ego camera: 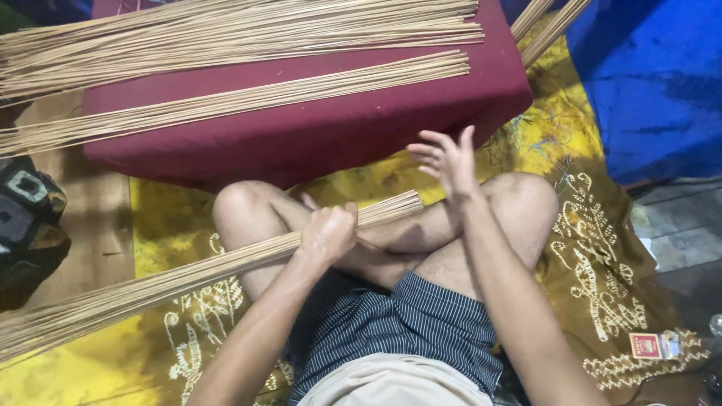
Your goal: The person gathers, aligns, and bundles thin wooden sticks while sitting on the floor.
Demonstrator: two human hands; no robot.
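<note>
My left hand [329, 231] is closed around a long bundle of thin tan sticks [173, 274] that runs from the lower left up across my crossed legs, its cut ends near my right knee. My right hand [447, 158] hovers open just past those ends, fingers spread, holding nothing. Two more bundles of sticks [248, 98] lie flat on a maroon cushion [316, 139] right in front of my knees.
I sit on a yellow patterned cloth [594, 256]. A blue tarp [654, 83] is at the upper right. A small red-and-white box [650, 344] lies at the lower right. A dark patterned bag [26, 218] sits at the left. More sticks [549, 26] poke in at the top right.
</note>
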